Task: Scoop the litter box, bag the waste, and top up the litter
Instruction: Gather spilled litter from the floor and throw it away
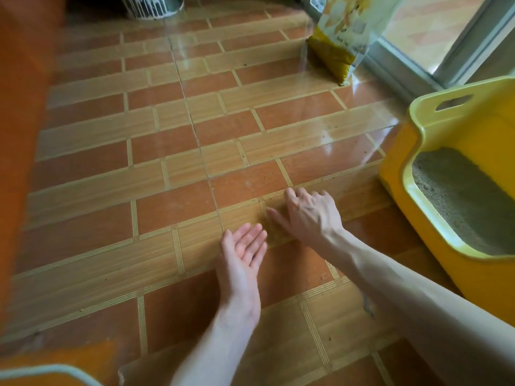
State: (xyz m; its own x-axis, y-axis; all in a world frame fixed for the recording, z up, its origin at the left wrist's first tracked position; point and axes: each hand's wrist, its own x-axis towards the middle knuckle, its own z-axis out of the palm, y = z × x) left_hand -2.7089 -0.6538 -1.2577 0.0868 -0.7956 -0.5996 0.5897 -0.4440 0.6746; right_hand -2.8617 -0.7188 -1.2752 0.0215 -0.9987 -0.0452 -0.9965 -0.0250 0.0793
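A yellow litter box with a pale green rim stands on the floor at the right, holding grey litter. A yellow and white litter bag stands upright at the back, near the window frame. A small patch of spilled yellowish litter grains lies on the tiles between my hands. My left hand is palm up with straight fingers, its edge against the floor beside the grains. My right hand is palm down with spread fingers, touching the floor just beyond the grains.
The floor is glossy orange and wood-pattern tile. A glass door or window frame runs along the back right. A striped round object stands at the top left. A pale curved rim shows at the bottom left corner.
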